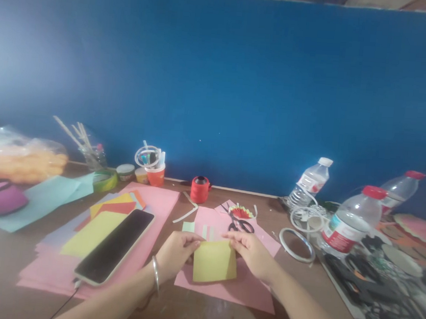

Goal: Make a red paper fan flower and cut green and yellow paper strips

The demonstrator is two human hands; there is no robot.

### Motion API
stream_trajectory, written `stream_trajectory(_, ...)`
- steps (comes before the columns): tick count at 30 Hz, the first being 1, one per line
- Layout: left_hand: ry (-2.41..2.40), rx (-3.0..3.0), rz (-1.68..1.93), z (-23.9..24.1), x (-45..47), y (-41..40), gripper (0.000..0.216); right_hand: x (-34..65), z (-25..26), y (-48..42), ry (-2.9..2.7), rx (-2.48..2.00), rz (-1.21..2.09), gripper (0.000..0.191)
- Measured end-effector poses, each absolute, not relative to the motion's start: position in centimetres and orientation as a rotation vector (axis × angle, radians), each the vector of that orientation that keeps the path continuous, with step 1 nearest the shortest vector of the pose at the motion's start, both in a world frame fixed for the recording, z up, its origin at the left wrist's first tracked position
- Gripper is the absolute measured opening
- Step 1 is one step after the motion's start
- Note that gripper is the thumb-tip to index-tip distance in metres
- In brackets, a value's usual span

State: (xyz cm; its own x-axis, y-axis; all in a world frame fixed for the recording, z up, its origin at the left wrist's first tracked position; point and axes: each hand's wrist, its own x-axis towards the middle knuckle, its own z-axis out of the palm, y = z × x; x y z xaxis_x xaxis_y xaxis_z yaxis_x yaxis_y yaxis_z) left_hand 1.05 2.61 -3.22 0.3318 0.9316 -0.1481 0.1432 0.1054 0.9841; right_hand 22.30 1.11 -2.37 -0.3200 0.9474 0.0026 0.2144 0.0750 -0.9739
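Note:
A small yellow sheet of paper [215,264] is held up by its top corners. My left hand [176,253] pinches the upper left corner, fingers closed on it, with a silver bangle on the wrist. At the upper right corner my right hand [253,251] grips the same sheet between thumb and fingers. Beneath it lies a pink sheet [242,299] on the table. Just beyond the right hand are black-handled scissors [242,225] and a folded red and yellow paper piece [241,211]. Pale green paper strips [207,232] lie behind the yellow sheet.
Left, a phone [115,247] with a cable rests on stacked coloured papers [92,236]. A red round object [199,190] and a cup of pens [155,175] stand by the blue wall. Right are plastic bottles [353,222], a white ring [296,244] and dark clutter [366,279].

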Motion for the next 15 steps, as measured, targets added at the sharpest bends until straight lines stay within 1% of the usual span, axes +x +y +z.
stream_trajectory(3,1.062,1.325,0.833,-2.84,1.05,2.47,0.026,22.48,-2.78,1.21,-1.554,-1.125,1.377,0.029)
stream_trajectory(6,1.009,1.31,0.881,-2.55,1.09,2.21,0.029,22.35,-3.12,1.35,-1.525,-1.136,1.343,0.023)
stream_trajectory(8,0.998,1.327,0.899,-2.49,1.13,2.05,0.024,22.21,-3.12,1.44,-1.564,-1.166,1.239,0.018)
stream_trajectory(11,1.008,1.413,0.918,-2.48,1.2,1.9,0.009,22.0,-2.86,1.41,-1.636,-1.249,1.054,0.024)
stream_trajectory(13,1.038,1.524,0.929,-2.39,1.24,1.85,0.007,21.83,-2.64,1.21,-1.643,-1.281,1.02,0.028)
stream_trajectory(15,1.093,1.646,0.935,-2.2,1.29,1.8,0.007,21.59,-2.48,0.92,-1.625,-1.256,1.04,0.027)
